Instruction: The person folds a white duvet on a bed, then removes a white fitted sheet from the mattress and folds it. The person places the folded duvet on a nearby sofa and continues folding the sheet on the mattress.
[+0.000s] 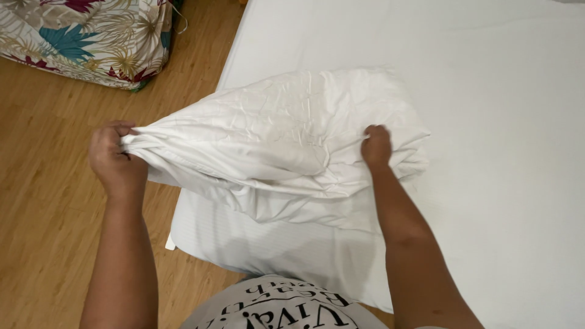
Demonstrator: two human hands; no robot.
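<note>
A crumpled white pillowcase (286,134) lies across the corner of a white mattress (487,122). My left hand (116,159) is closed on the bunched end of the pillowcase and holds it out past the mattress edge, over the wooden floor. My right hand (376,146) pinches the fabric near the middle right of the pillowcase, pressing it toward the mattress. A white pillow (262,250) with a faint stripe weave lies beneath the pillowcase at the mattress corner, close to my body.
A wooden floor (42,201) runs along the left. A cushion with a colourful leaf print (85,36) sits on the floor at the top left. The white mattress fills the right side of the view.
</note>
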